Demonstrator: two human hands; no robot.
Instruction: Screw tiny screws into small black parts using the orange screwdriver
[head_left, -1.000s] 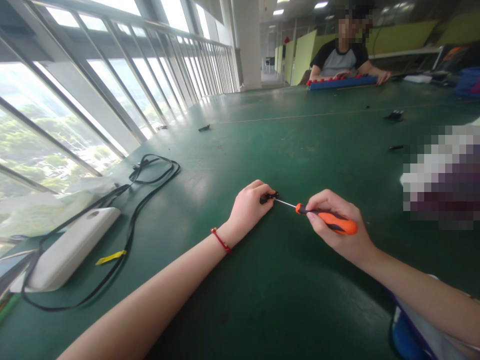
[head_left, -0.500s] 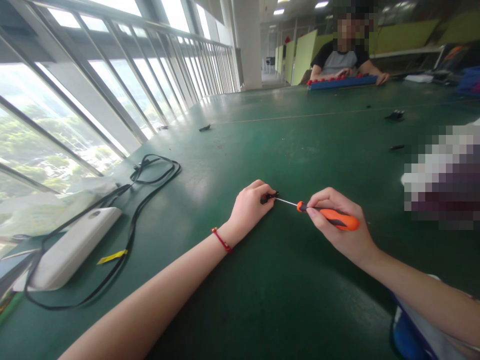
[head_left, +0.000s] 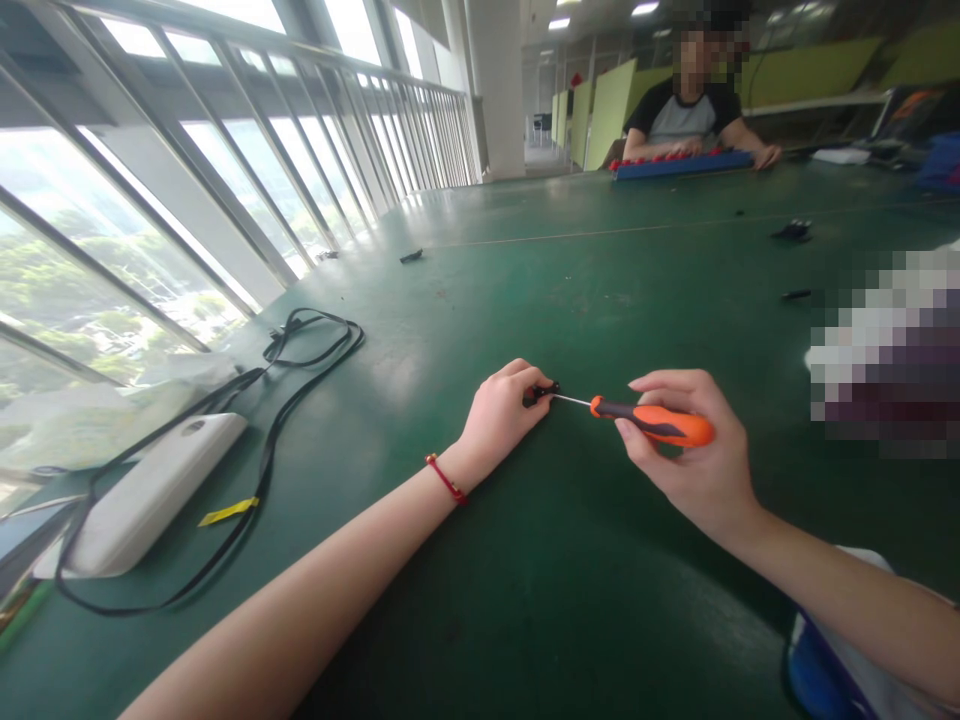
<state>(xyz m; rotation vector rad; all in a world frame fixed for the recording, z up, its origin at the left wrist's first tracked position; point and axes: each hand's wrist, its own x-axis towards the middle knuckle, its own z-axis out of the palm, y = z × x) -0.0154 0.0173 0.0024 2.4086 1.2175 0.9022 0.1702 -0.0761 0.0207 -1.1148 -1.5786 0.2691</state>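
Note:
My left hand [head_left: 506, 405] rests on the green table, thumb and fingers pinching a small black part [head_left: 546, 389] whose kind I cannot make out. A screwdriver [head_left: 667, 424] with an orange and dark grey handle lies nearly level. The tip of its thin metal shaft meets the black part, and the exact contact is too small to see. Around the back of the handle, my right hand [head_left: 701, 460] keeps a loose hold. Its thumb and forefinger stand a little off the handle's front, while the palm side stays against its rear end. A red bracelet [head_left: 446, 480] circles my left wrist.
A white box-like object [head_left: 150, 495] and a black cable [head_left: 274, 440] with a yellow tag lie left, beside a railing. Across the green table [head_left: 480, 290], a person sits behind a blue tray [head_left: 682, 167] of red pieces. Black bits [head_left: 793, 230] lie far right.
My right thumb and fingers have loosened and spread from the screwdriver's handle, which has shifted slightly left and up. My left hand holds the black part as before.

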